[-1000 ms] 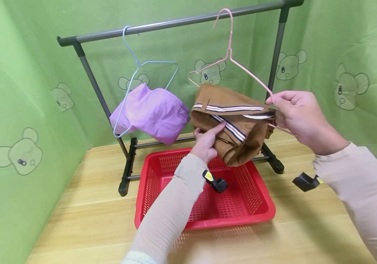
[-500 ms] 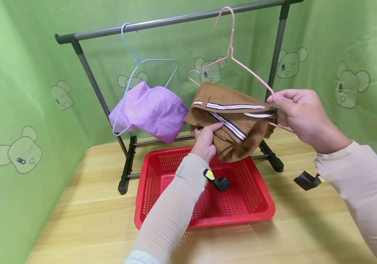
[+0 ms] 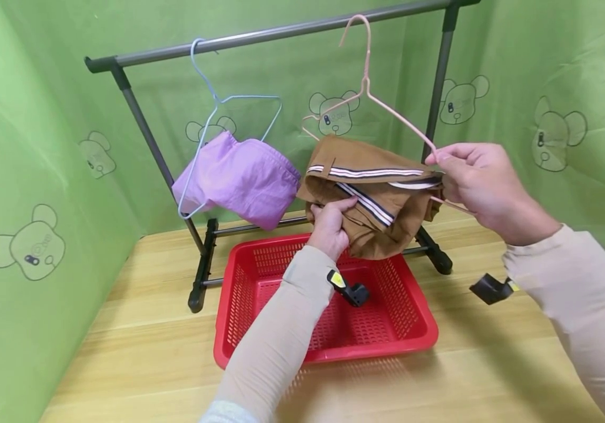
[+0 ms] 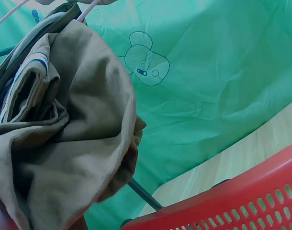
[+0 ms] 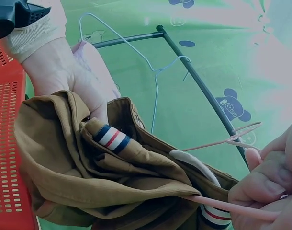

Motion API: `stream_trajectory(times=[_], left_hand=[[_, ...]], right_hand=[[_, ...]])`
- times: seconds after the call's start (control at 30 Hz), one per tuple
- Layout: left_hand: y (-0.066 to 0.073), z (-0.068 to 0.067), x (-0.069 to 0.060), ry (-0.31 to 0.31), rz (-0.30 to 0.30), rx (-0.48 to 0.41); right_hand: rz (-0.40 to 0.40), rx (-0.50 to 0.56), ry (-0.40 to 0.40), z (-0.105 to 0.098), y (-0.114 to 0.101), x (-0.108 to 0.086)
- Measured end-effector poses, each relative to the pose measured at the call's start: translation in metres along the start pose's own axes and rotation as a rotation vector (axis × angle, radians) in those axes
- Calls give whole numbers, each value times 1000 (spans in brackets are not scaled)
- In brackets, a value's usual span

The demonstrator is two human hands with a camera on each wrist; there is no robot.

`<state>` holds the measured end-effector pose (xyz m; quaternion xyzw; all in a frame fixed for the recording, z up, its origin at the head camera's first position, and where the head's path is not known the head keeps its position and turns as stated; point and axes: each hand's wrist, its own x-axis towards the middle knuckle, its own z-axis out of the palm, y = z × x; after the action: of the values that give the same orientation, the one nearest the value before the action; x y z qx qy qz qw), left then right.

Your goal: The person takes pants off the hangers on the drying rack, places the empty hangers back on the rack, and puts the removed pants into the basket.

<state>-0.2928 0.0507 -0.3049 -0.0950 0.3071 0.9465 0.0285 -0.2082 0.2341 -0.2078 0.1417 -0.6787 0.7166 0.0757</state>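
Note:
Brown cloth (image 3: 381,229) with a striped waistband hangs bunched on the lower part of a pink hanger (image 3: 400,117). My left hand (image 3: 330,228) grips the cloth from below at its left side, thumb or finger along the striped band. With my right hand (image 3: 484,188) I pinch the hanger's right corner, beside the waistband's end. The right wrist view shows the pink lower bar (image 5: 232,207) running from the cloth into my right hand (image 5: 275,182). Above, the hanger's hook overlaps the rack's bar (image 3: 281,30); whether they touch I cannot tell.
Left of the brown cloth, a purple garment (image 3: 249,182) hangs on a blue hanger (image 3: 212,117) hooked over the rack. Under my hands a red basket (image 3: 376,352) stands on the wooden surface (image 3: 138,329). Green sheeting (image 3: 22,147) encloses the back and sides.
The brown cloth's lower left part has risen slightly with my left hand since the earliest frame. My grip on cloth and hanger stays the same, and the head view has shifted a little.

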Motion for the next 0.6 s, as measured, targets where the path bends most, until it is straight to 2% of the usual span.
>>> stream_trajectory(times=[0.33, 0.6], left_hand=[[3, 1, -2, -28, 3, 13], [8, 4, -3, -69, -12, -28]], right_hand=[[-3, -11, -1, 0, 0, 0], [13, -45, 9, -4, 0, 1]])
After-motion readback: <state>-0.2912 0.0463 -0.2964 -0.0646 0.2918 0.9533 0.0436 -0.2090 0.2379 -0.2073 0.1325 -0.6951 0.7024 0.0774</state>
